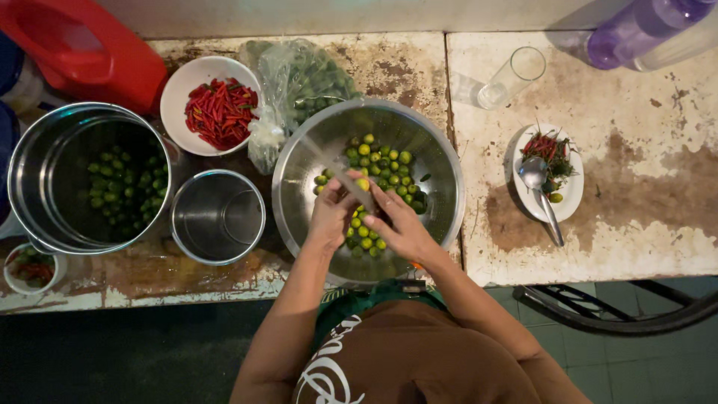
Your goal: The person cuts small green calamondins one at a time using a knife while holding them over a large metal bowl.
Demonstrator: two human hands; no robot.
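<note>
Working over a large steel bowl, the left hand pinches one small lime in its fingertips, while the right hand is closed around a knife whose blade lies against that lime. More small green and yellow limes lie heaped in the bowl beneath. Beside it on the stained worktop stand an empty steel cup and a tall steel pot with more limes inside. Farther back sit a white bowl of red chillies, a plastic bag of green fruit, a drinking glass, and a plate with a spoon.
</note>
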